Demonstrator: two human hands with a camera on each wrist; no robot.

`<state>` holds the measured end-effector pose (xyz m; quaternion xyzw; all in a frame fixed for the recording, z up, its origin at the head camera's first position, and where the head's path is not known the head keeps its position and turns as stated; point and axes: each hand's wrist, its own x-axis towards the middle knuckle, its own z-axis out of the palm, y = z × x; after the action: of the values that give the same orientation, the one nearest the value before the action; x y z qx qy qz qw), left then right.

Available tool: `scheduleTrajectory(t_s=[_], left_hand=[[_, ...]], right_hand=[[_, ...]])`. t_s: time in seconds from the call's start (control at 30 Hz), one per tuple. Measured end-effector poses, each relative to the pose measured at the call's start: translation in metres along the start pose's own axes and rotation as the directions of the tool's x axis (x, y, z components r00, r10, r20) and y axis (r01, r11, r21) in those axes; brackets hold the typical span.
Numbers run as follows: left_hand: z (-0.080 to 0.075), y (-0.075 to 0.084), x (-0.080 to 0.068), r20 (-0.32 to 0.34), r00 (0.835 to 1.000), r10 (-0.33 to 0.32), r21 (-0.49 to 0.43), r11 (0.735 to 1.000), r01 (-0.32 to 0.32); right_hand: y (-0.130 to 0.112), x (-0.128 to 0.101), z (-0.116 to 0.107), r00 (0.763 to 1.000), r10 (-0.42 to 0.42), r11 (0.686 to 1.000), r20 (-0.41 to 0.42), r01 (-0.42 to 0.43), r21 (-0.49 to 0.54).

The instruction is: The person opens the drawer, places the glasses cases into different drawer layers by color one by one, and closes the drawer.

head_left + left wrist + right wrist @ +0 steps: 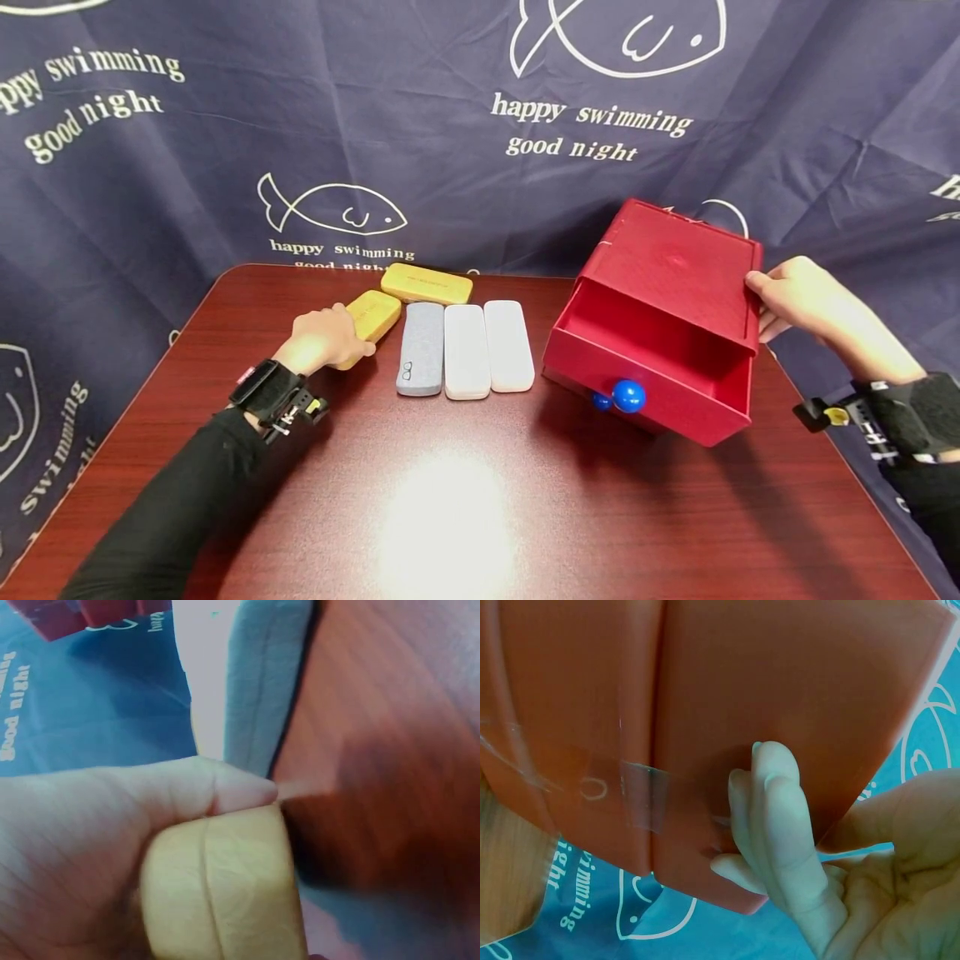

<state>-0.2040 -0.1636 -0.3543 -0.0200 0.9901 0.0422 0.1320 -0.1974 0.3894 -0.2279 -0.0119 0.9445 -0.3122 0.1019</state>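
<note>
The left hand (324, 340) closes round the near end of a yellow case (369, 321) at about ten o'clock on the table (465, 517); the left wrist view shows the thumb and fingers curled about its rounded end. The case is a matt mustard oblong with soft corners and a seam along its side; its long axis runs from seven o'clock to one o'clock, the far end pointing away from the person. A second yellow case (426, 283) lies crosswise just beyond it; a grey case (421, 348) and two white cases (487, 348) lie side by side at twelve o'clock. At two o'clock stands a red drawer box (675, 275), its drawer pulled out with a blue knob (628, 397) in front; the right hand (798, 296) grips the box's right rear edge, fingers flat on its side and thumb round the corner.
</note>
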Motion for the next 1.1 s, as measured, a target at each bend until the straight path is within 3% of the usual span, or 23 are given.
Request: scheduleTrajectory(t_s=[0.4, 0.53, 0.63, 0.8, 1.0, 1.1], left_hand=[[-0.044, 0.001, -0.022, 0.025, 0.999, 0.041, 0.064, 0.997, -0.042], [-0.07, 0.011, -0.037, 0.021, 0.992, 0.124, 0.094, 0.988, -0.125], [-0.09, 0.022, -0.049, 0.003, 0.976, 0.218, 0.075, 0.973, -0.218], [-0.12, 0.044, -0.072, -0.066, 0.925, 0.375, 0.087, 0.925, -0.369], [-0.15, 0.075, -0.096, -0.146, 0.828, 0.541, 0.195, 0.836, -0.513], [-0.161, 0.096, -0.105, -0.189, 0.77, 0.61, 0.263, 0.787, -0.558]], right_hand=[[-0.002, 0.0, 0.0, 1.0, -0.002, 1.0, 0.003, 0.002, -0.005], [-0.001, -0.001, 0.0, 1.0, -0.004, 1.0, -0.002, 0.004, 0.0], [-0.001, -0.002, 0.0, 1.0, -0.007, 1.0, -0.005, 0.007, 0.003], [-0.001, -0.002, 0.0, 1.0, -0.006, 1.0, -0.006, 0.006, 0.007], [-0.001, -0.002, 0.0, 1.0, -0.009, 1.0, -0.001, 0.009, 0.018], [-0.001, -0.002, 0.0, 1.0, -0.01, 1.0, -0.003, 0.01, 0.02]])
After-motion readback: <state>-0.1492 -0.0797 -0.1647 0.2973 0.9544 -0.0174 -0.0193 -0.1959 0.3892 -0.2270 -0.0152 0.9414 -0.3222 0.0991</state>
